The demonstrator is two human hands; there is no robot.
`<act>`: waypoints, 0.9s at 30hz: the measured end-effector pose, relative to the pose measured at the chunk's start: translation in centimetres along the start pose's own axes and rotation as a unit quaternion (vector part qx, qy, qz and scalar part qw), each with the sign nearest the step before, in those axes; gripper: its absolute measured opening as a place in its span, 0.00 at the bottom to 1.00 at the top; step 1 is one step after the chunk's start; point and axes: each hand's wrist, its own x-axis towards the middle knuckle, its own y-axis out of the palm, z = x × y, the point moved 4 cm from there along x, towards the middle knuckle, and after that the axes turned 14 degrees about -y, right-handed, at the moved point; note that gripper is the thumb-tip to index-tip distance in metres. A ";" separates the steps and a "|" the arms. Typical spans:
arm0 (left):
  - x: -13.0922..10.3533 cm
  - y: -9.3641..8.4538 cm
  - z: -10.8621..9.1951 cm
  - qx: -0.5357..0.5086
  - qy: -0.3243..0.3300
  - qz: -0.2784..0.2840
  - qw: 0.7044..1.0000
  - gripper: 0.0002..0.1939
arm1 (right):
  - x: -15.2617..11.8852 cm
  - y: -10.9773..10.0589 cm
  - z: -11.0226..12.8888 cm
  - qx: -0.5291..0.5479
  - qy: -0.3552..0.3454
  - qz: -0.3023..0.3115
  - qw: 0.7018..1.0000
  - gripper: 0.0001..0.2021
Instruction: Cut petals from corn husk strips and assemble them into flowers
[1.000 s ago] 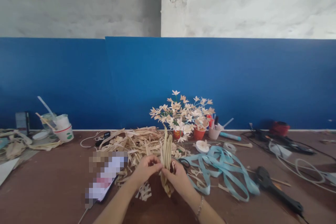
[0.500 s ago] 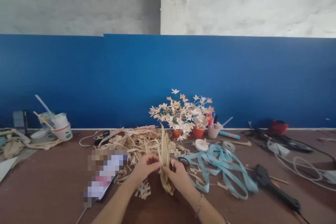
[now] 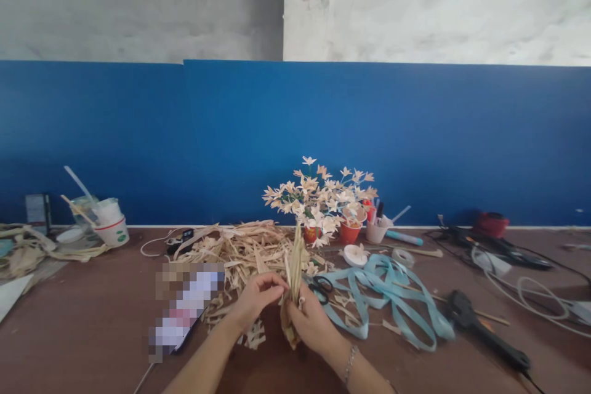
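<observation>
A bundle of dried corn husk [image 3: 295,261], pale and leafy, stands roughly upright between my hands, its tip leaning right. My right hand [image 3: 314,319] is wrapped round the lower part, thumb across the front. At the bundle's left edge, the thumb and fingertips of my left hand [image 3: 259,303] are pinched together on the husk; the exact contact is too small to make out. Behind my hands lies a heap of husk strips [image 3: 244,246]. Black-handled scissors [image 3: 323,288] rest just beyond my right hand, their blades mostly hidden.
Husk flowers [image 3: 318,194] rise from red cups [image 3: 349,234] at the back. Blue ribbon [image 3: 392,295] and a black glue gun [image 3: 484,332] lie right. A blurred-out phone [image 3: 187,314] lies left; a white cup [image 3: 111,231] stands farther left. A blue partition [image 3: 295,117] closes the back.
The husk bundle has tilted and shifted slightly right with my right hand. My left fingertips have closed at its left edge. More of the scissors' handles now shows.
</observation>
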 end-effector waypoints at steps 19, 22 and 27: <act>0.2 -0.5 -0.1 -0.032 -0.066 -0.059 0.996 0.16 | 0.2 -0.8 -0.3 -0.023 0.048 -0.081 0.995 0.07; 0.2 -0.4 0.3 -0.087 -0.072 -0.046 0.993 0.17 | 0.1 -0.8 -0.2 -0.014 0.049 -0.094 0.994 0.07; 0.6 -0.3 1.1 -0.135 -0.087 -0.022 0.987 0.18 | 0.1 -0.6 -0.1 0.027 0.035 -0.079 0.996 0.07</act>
